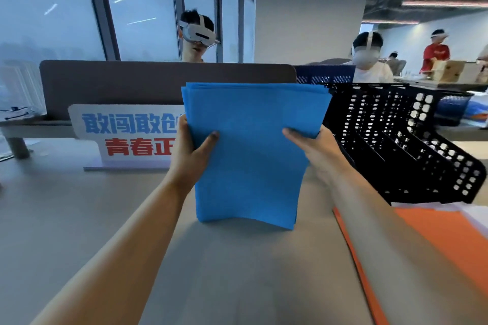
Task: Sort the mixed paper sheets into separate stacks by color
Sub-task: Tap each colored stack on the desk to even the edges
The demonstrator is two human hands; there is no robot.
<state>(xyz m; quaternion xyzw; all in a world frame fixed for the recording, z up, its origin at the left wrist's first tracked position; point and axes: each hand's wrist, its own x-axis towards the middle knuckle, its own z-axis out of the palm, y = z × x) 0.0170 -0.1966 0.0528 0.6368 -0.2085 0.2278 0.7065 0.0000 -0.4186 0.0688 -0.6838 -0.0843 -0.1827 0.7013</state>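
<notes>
A stack of blue paper sheets (250,150) stands upright above the middle of the grey table (79,219), its lower edge curling toward me. My left hand (191,152) grips its left edge, thumb across the front. My right hand (315,152) grips the right edge, thumb on the front and fingers behind. A stack of orange sheets (443,240) lies flat on the table at the right, beside my right forearm. Whiter sheets (475,215) show at its far right edge.
A black perforated file rack (412,145) with several slots stands at the right, behind the orange stack. A white sign with blue and red characters (126,137) stands at the back left, before a brown divider panel (158,82). People with headsets sit beyond it.
</notes>
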